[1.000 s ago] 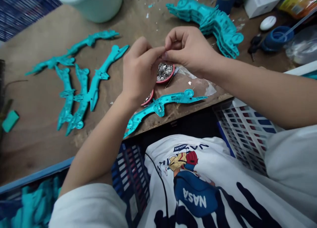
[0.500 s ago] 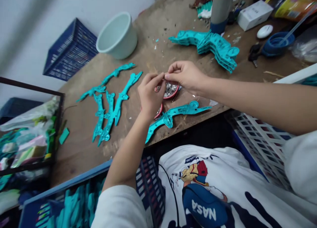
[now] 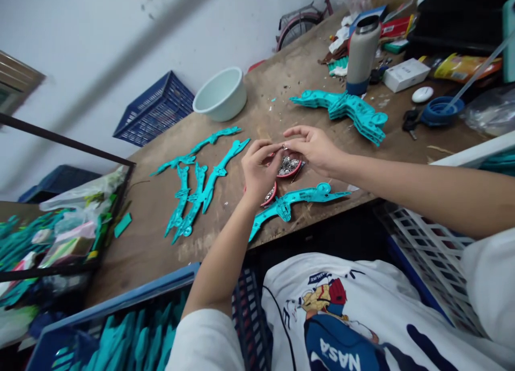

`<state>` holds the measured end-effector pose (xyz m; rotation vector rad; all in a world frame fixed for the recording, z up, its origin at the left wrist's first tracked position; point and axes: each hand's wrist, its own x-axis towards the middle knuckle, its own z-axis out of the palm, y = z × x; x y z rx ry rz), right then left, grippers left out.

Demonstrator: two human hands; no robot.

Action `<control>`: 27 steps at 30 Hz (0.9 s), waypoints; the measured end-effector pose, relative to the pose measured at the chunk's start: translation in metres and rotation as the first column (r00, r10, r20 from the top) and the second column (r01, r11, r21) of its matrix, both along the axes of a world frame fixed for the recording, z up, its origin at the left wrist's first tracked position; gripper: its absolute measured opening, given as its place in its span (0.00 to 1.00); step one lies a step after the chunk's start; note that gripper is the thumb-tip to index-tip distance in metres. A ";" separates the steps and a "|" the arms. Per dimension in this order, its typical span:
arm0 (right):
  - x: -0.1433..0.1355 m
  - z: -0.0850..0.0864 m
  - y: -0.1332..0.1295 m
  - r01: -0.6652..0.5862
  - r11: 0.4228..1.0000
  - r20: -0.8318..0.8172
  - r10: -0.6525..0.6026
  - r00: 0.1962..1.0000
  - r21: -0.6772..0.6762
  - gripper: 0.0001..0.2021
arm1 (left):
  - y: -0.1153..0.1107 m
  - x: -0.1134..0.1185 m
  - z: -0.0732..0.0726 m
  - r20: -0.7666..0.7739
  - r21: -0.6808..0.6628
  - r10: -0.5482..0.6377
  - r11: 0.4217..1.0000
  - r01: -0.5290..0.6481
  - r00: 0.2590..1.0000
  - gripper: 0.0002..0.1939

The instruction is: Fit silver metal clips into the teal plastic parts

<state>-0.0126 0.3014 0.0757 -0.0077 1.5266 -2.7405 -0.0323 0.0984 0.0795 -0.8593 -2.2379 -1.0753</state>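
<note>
My left hand (image 3: 261,167) and my right hand (image 3: 314,150) meet fingertip to fingertip above two red-rimmed bowls. Both are closed in a pinch; a tiny shiny bit shows between the fingertips, too small to name. Under my right hand, one bowl (image 3: 298,169) holds small silvery metal parts. The other bowl (image 3: 274,194) is partly hidden by my left wrist and holds similar bits. Closest to me on the table lies a long turquoise plastic piece (image 3: 295,199). Several more turquoise pieces (image 3: 219,171) lie left of my hands, and a stack of them (image 3: 346,108) lies beyond my right hand.
A pale green basin (image 3: 221,94) and a blue crate (image 3: 155,110) stand at the back left. At the right are a bottle (image 3: 362,54), a white box (image 3: 406,74), keys (image 3: 410,125) and a blue cup (image 3: 440,113). A crate of turquoise pieces (image 3: 132,339) sits below the table's front edge.
The camera view has shifted, so the table scene sits lower and more of the back wall shows. My hands stay pinched together above the bowls; the turquoise pieces lie as before.
</note>
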 end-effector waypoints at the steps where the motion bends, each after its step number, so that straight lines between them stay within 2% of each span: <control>1: 0.000 -0.002 -0.001 0.025 0.999 -0.019 -0.024 1.000 0.023 0.16 | 0.000 0.000 -0.001 0.012 0.006 -0.008 1.000 0.008 1.000 0.08; 6: -0.003 -0.012 -0.001 0.160 0.968 -0.172 -0.128 0.977 0.192 0.15 | 0.006 -0.006 -0.007 0.055 -0.021 0.047 0.999 -0.046 0.997 0.06; 10: -0.007 -0.017 -0.001 0.215 0.945 -0.257 -0.150 0.955 0.247 0.17 | 0.014 -0.006 -0.009 0.155 0.169 -0.029 0.986 0.003 0.988 0.06; 14: -0.013 -0.020 0.001 0.269 0.936 -0.334 -0.185 0.924 0.226 0.18 | 0.015 -0.004 -0.008 0.440 0.380 -0.157 0.925 -0.025 0.884 0.13; 16: -0.018 -0.020 0.003 0.299 0.925 -0.369 -0.200 0.908 0.233 0.17 | 0.012 -0.008 -0.009 0.524 0.386 -0.156 0.920 -0.070 0.837 0.13; 17: -0.020 -0.021 0.005 0.312 0.916 -0.375 -0.204 0.904 0.253 0.16 | 0.011 -0.013 -0.011 0.542 0.336 -0.111 0.937 -0.094 0.833 0.11; 19: -0.024 -0.022 0.009 0.328 0.888 -0.358 -0.207 0.911 0.322 0.15 | 0.011 -0.026 -0.016 0.512 0.098 0.061 0.987 -0.129 0.857 0.07; 20: -0.025 -0.023 0.011 0.326 0.872 -0.337 -0.203 0.919 0.365 0.15 | 0.011 -0.034 -0.019 0.473 -0.052 0.146 0.989 -0.138 0.869 0.07; 22: -0.026 -0.027 0.015 0.293 0.844 -0.285 -0.176 0.942 0.448 0.16 | 0.013 -0.049 -0.027 0.414 -0.294 0.236 0.949 -0.116 0.879 0.10; 24: -0.026 -0.032 0.018 0.248 0.811 -0.247 -0.132 0.960 0.530 0.16 | 0.013 -0.058 -0.035 0.436 -0.390 0.239 0.919 -0.057 0.867 0.12; 26: -0.024 -0.035 0.020 0.224 0.760 -0.240 -0.092 0.966 0.610 0.16 | 0.011 -0.059 -0.039 0.465 -0.393 0.196 0.920 0.002 0.863 0.17; 27: -0.022 -0.035 0.020 0.222 0.733 -0.247 -0.076 0.966 0.643 0.15 | 0.009 -0.055 -0.039 0.475 -0.350 0.144 0.936 0.036 0.868 0.19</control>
